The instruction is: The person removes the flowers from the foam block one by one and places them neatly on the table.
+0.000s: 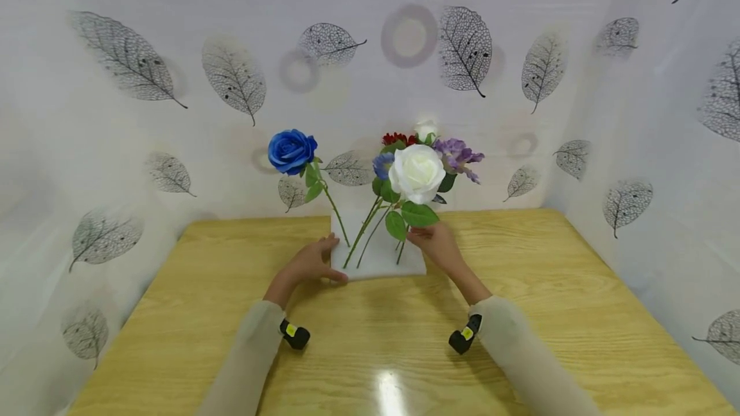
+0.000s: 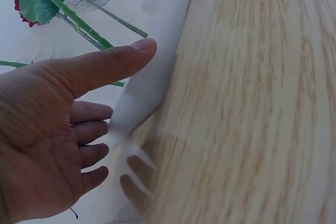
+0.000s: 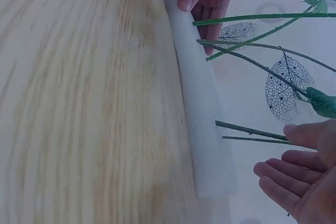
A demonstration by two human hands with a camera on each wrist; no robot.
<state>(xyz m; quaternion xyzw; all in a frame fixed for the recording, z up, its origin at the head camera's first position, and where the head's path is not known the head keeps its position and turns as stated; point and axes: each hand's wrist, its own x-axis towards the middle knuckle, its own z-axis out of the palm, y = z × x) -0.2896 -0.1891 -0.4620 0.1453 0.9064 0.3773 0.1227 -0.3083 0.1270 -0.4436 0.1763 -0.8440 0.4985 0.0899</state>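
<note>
A white foam block [image 1: 376, 268] lies on the table with several artificial flowers standing in it. My left hand [image 1: 315, 260] rests at its left end, thumb along the front edge and fingers by the side, loosely extended. A blue rose [image 1: 291, 152] leans left from the block. At the right are a large white rose [image 1: 417, 174], a purple flower [image 1: 458, 156], a red flower [image 1: 399, 139], a small blue flower [image 1: 383, 165] and another white bloom [image 1: 426, 129]. My right hand [image 3: 302, 174] is beside the right stems [image 3: 249, 129], fingers extended and thumb apart from them.
The wooden table [image 1: 370, 326] runs up to a pale curtain [image 1: 347, 95] printed with leaves, which closes off the back and sides. A dark wrist camera [image 1: 297, 335] sits on the left wrist and another wrist camera [image 1: 464, 337] on the right.
</note>
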